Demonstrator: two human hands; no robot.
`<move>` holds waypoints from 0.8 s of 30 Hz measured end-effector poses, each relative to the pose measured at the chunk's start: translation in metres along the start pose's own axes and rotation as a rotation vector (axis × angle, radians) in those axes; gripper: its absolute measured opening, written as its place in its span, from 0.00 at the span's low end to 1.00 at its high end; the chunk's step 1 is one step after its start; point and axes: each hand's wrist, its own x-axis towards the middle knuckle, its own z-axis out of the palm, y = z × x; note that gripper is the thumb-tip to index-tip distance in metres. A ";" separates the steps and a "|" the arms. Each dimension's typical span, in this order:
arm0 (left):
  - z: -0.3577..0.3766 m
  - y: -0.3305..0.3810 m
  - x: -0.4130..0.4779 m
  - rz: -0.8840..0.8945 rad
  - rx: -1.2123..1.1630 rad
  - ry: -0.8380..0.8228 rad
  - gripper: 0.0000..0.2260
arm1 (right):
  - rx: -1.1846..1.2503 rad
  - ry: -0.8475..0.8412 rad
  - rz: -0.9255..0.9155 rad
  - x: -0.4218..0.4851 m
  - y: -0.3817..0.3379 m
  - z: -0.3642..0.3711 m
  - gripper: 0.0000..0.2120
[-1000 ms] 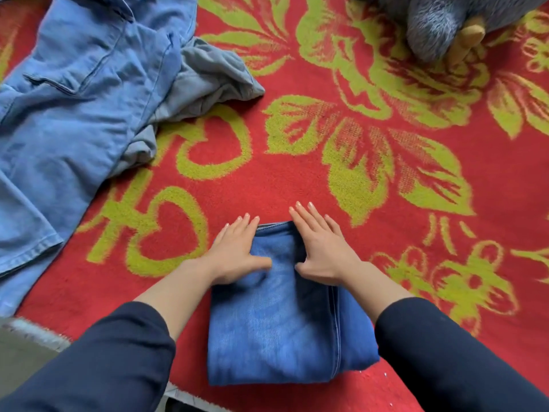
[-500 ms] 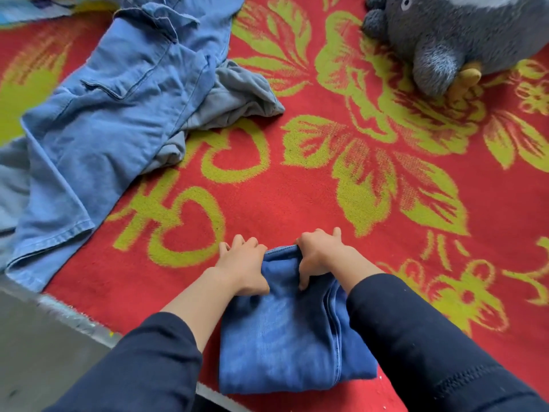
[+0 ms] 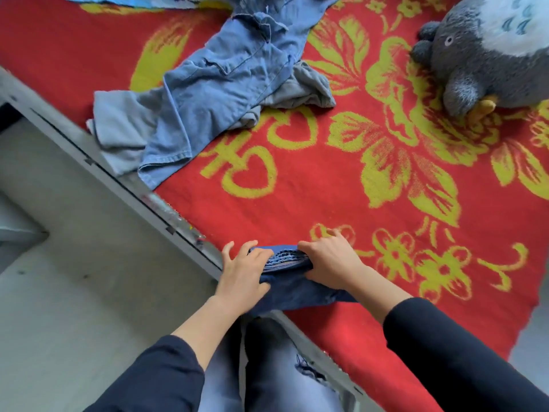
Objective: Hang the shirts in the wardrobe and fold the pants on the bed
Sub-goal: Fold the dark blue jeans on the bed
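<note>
Pinched between my left hand (image 3: pixel 242 275) and right hand (image 3: pixel 329 263), the folded jeans (image 3: pixel 286 258) seem finished; next, lay them flat on the bed (image 3: pixel 326 191).

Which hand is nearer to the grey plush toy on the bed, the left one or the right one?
Right. The right hand grips the folded jeans, with the plush toy up the bed to its right; the left hand holds the jeans' other side, farther from it.

At 6 o'clock the left hand (image 3: pixel 242 273) and right hand (image 3: pixel 331 260) grip the folded jeans (image 3: pixel 286 258) from either side at the edge of the bed (image 3: pixel 326 191). A denim shirt (image 3: pixel 219 87) lies crumpled at 11 o'clock, a grey plush toy (image 3: pixel 487 69) at 2 o'clock.
</note>
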 end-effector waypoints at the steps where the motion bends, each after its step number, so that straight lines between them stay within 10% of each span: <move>1: -0.007 -0.005 -0.014 -0.003 -0.016 0.038 0.24 | -0.028 0.017 -0.043 -0.002 -0.012 -0.010 0.10; 10: -0.086 -0.107 -0.158 -0.166 0.037 0.422 0.24 | -0.228 0.153 -0.400 0.035 -0.178 -0.081 0.11; 24: -0.064 -0.337 -0.480 -0.828 -0.143 0.402 0.24 | -0.447 0.088 -0.884 0.112 -0.610 -0.059 0.12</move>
